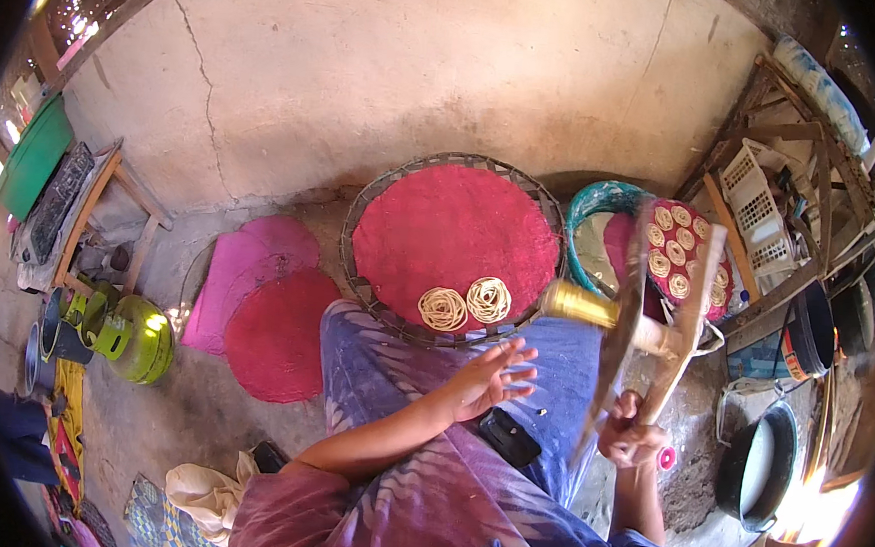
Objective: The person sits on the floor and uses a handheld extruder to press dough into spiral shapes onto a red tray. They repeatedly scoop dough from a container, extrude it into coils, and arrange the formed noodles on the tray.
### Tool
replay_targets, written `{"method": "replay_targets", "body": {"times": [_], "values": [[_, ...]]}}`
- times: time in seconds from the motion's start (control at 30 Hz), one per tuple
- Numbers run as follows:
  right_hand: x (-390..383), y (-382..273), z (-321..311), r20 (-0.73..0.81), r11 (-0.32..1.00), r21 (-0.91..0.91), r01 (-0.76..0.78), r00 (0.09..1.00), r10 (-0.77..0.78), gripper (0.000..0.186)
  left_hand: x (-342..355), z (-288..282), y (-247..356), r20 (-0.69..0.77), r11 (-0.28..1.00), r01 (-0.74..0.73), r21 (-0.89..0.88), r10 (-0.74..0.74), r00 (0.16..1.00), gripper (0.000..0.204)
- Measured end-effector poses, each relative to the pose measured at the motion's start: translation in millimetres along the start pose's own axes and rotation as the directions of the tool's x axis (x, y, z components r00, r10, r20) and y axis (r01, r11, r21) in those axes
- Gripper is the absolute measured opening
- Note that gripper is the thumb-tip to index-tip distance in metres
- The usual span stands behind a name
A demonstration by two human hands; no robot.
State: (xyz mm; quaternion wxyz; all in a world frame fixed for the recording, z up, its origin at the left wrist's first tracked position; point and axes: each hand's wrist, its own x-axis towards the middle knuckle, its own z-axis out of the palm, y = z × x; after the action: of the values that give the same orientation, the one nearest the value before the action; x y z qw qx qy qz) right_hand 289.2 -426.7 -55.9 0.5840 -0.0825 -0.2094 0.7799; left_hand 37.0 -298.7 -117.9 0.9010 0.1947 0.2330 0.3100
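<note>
Press (654,335) made of wood, with a shiny yellow tube (581,304), is up in the air in the right hand (631,431). That hand is closed around the low end of one wooden bar. The other bar is blurred, so I cannot tell if the fingers touch it too. The left hand (494,380) is open, with its fingers a bit apart, and it has hold of nothing that I can see. Just past the left hand, on the near side of a big red mat (451,224), lie two dough swirls (442,309), one just beside the other. The mat sits in a round tray (347,243). Up past the right hand, more swirls are close together on a smaller red mat (713,311). For the next swirl, I think the tube should point straight down, low over the big mat, with both hands on the press. A slow, even squeeze should keep the strings from breaking. Going round and round in one smooth path should make the swirl lie flat. It would be wise to leave a little gap, so the swirls do not stick, and to keep the tube from bumping the two by the left hand.
</note>
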Motion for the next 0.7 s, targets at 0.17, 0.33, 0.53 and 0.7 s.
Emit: {"method": "replay_targets", "body": {"times": [0.17,0.33,0.53,0.7], "values": [[13.1,-17.2,12.6,-0.270,0.658,-0.753,-0.003,0.913,-0.306,0.017,13.2,-19.2,-11.1,-0.126,0.990,-0.036,-0.140,0.018,0.992,0.047],[3.5,-31.1,15.0,-0.270,0.698,-0.712,0.081,0.885,-0.378,0.014,10.0,-37.1,-5.5,-0.238,0.976,-0.219,-0.016,0.209,0.949,0.041],[1.2,-38.4,23.1,-0.211,0.686,-0.720,0.103,0.909,-0.359,0.014,-41.3,-100.4,54.5,-0.240,0.973,-0.066,0.222,0.120,0.963,0.032],[8.2,-33.1,34.0,-0.217,0.686,-0.727,0.034,0.936,-0.276,0.013,-73.3,-147.1,119.1,-0.337,0.816,-0.221,0.534,0.445,0.829,0.030]]}}
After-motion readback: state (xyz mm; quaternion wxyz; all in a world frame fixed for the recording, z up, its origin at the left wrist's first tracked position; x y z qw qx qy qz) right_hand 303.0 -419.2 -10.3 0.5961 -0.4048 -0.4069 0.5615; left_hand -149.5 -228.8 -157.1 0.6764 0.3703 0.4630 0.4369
